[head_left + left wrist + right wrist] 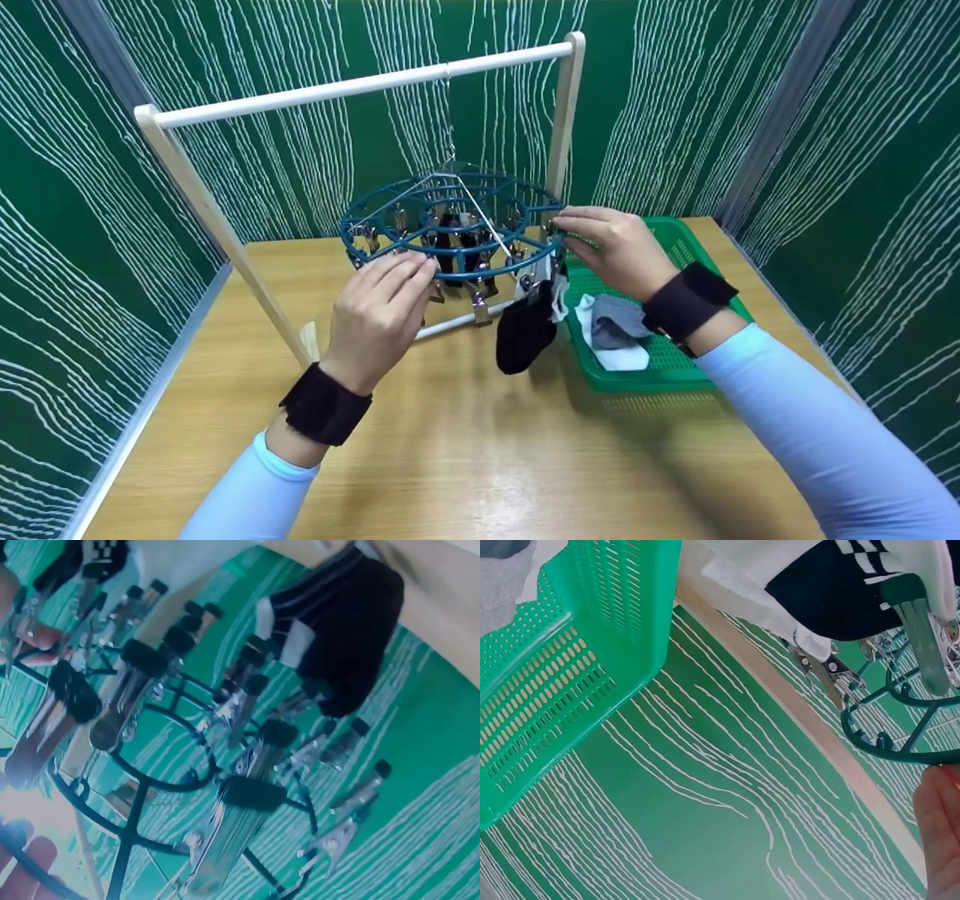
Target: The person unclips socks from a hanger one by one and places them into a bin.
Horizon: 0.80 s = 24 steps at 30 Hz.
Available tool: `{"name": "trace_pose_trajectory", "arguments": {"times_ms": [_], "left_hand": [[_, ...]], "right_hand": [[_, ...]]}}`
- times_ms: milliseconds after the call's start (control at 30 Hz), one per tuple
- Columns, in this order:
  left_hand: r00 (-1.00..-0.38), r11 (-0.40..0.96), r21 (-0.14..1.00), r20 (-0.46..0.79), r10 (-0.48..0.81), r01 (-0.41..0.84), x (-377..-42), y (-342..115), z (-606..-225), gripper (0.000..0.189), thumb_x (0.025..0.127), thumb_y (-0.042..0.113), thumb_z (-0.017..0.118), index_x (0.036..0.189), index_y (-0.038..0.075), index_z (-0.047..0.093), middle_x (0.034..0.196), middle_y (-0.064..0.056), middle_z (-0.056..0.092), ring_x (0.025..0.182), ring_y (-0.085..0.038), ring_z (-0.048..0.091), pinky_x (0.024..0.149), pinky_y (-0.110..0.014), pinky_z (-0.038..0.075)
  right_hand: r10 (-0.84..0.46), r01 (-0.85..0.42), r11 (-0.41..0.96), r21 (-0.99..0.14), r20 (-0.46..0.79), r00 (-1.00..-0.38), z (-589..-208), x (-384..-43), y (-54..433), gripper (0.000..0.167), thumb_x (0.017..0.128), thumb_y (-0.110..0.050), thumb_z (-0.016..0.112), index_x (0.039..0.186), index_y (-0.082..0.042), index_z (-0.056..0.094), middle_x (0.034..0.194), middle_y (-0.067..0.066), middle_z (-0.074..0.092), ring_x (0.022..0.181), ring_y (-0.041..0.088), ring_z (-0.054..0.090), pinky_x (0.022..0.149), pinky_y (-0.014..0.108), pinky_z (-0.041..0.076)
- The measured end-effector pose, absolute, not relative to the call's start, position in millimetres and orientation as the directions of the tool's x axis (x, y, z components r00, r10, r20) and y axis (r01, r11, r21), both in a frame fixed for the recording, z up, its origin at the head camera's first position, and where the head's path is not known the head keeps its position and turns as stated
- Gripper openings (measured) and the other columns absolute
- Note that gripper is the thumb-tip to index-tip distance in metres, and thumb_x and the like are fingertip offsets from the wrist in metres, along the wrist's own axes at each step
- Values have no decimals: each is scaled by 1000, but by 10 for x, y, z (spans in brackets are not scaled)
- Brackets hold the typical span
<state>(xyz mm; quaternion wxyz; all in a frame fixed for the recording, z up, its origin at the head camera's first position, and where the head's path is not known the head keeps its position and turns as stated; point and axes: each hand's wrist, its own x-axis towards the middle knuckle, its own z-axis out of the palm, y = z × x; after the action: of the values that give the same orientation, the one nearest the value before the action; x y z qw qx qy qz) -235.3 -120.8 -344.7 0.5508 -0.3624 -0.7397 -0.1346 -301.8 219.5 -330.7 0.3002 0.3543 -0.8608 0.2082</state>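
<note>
A round teal clip hanger [465, 277] with metal clips hangs level by a chain from a white bar. My left hand [382, 311] holds its near-left rim, and part of that hand's fingers [34, 870] shows beside the rim in the left wrist view. At the right edge, my right hand [619, 247] pinches the rim; its fingers [941, 817] touch the ring from outside. A black sock [525, 330] dangles from clips on the near right side. Another dark sock with white stripes [349, 630] hangs farther in. Black-and-white checked fabric [836, 589] hangs near my right hand.
The wooden stand's white crossbar [322, 91] spans above the hanger, with a post on each side. On the right of the table [450, 465] sits a green basket [660, 382] holding a grey sock [619, 319] and white fabric [626, 358]. Green patterned panels surround the table.
</note>
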Motion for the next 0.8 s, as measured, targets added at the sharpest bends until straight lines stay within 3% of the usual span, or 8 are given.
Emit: {"name": "trace_pose_trajectory", "arguments": {"times_ms": [133,467,800], "left_hand": [[-120,700,-186,924,364,690,-2383,-1271,-3482,17,90,-3,83,106,-3,83,102,-17,83,95,-32,79,90,-46,66],[-134,728,-136,945,299,672,-2490,-1420,-3532,20,85,-11,81,104,-6,81,104,-21,82,97,-36,82,91,-46,66],[-276,746,-27,920,279,665,-2544,-1541,-3537,18,90,-8,78,109,-9,79,111,-26,80,108,-41,80,96,-48,64]], "right_hand": [[-503,-759,644,-98,693,-516,-3311,-3001,2171,27,96,3,78,124,3,79,125,26,77,116,43,75,99,56,62],[-516,-799,601,-31,749,-417,-3276,-2943,2101,25,93,2,83,118,3,81,115,24,79,110,40,75,94,54,64],[-529,-828,561,-26,758,-382,-3266,-2868,2022,24,90,0,86,114,3,82,111,20,82,106,37,78,92,51,65]]}}
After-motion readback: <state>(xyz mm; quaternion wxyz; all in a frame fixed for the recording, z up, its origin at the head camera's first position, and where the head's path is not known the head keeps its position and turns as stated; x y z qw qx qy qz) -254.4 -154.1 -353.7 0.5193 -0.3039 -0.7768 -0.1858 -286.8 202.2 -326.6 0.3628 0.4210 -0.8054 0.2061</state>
